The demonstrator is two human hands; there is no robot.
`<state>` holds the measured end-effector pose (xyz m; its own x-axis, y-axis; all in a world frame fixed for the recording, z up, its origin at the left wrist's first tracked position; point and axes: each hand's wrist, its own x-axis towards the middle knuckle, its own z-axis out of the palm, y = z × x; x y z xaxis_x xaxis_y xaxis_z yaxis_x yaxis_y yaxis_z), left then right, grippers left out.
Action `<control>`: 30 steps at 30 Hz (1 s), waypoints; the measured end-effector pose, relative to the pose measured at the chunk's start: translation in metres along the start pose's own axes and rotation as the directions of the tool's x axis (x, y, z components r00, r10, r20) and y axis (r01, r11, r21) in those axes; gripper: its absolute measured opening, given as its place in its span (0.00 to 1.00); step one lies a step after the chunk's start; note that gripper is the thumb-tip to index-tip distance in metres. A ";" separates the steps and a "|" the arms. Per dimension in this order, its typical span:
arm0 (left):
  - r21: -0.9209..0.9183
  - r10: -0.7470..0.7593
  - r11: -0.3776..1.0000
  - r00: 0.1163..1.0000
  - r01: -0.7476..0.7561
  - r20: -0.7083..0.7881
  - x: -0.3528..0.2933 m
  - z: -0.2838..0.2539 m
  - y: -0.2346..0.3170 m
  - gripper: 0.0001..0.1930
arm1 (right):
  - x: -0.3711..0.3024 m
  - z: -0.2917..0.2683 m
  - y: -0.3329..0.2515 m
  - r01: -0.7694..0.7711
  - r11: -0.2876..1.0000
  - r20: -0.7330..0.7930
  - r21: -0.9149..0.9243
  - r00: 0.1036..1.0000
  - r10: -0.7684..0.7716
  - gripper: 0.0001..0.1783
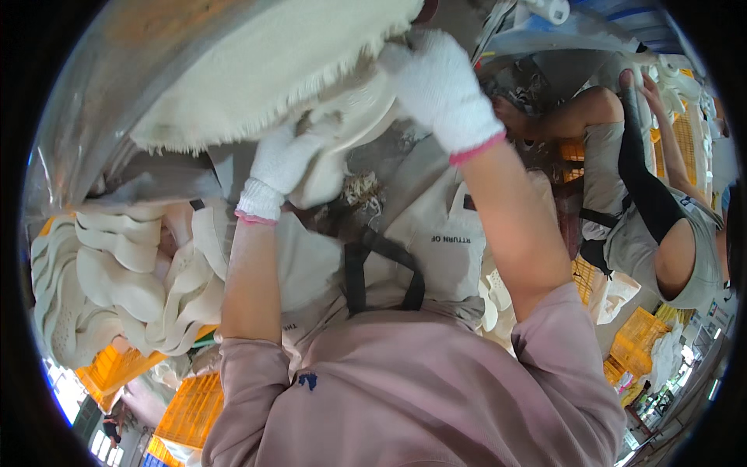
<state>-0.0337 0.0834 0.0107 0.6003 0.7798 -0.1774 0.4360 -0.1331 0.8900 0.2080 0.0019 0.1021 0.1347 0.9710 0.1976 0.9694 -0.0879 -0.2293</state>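
Dark capital lettering (450, 240) stands at right on the pale grey cloth (436, 268) over the wearer's lap; partial letters (290, 327) show nearer, at left.

Site type: factory workshop, apparently for footwear parts. Primary indicator: a large cream wheel (264, 74) with a frayed fabric edge, set beside a metal housing (85, 117). Work stock: pale, sole-shaped pieces (120, 284), some perforated, piled in quantity at the left. Storage: orange plastic crates (191, 409) with slatted walls, located on both sides of the work position. Waste: loose fibre scraps (362, 191) below the wheel. Protective wear: white knit gloves (443, 89). Personnel: a co-worker (692, 249) in a grey shirt at the right. Building: bright windows (103, 447) at the lower left.
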 end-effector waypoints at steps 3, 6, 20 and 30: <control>-0.746 -0.076 0.658 0.995 0.100 0.067 -0.019 0.048 0.036 0.25 | -0.015 -0.004 0.000 0.130 0.982 -0.091 0.138 0.989 -0.119 0.14; -0.972 -0.125 0.227 0.988 -0.061 -0.091 0.012 0.109 0.069 0.20 | -0.060 -0.036 -0.017 -0.151 0.903 -0.002 0.402 0.986 0.166 0.26; 0.111 0.010 0.994 0.979 0.013 -0.204 0.046 0.037 -0.009 0.33 | 0.004 -0.003 -0.003 -0.417 0.744 -0.049 0.522 0.856 0.514 0.27; -0.954 -0.019 0.210 0.977 0.213 0.214 0.051 0.097 0.073 0.16 | -0.097 -0.050 -0.026 0.111 0.993 -0.031 -0.036 0.993 -0.112 0.30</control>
<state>0.0936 0.0543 0.0260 0.7213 0.6334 -0.2803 -0.4204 0.7219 0.5496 0.1803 -0.1006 0.1364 0.0313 0.9673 0.2516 0.9851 0.0127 -0.1716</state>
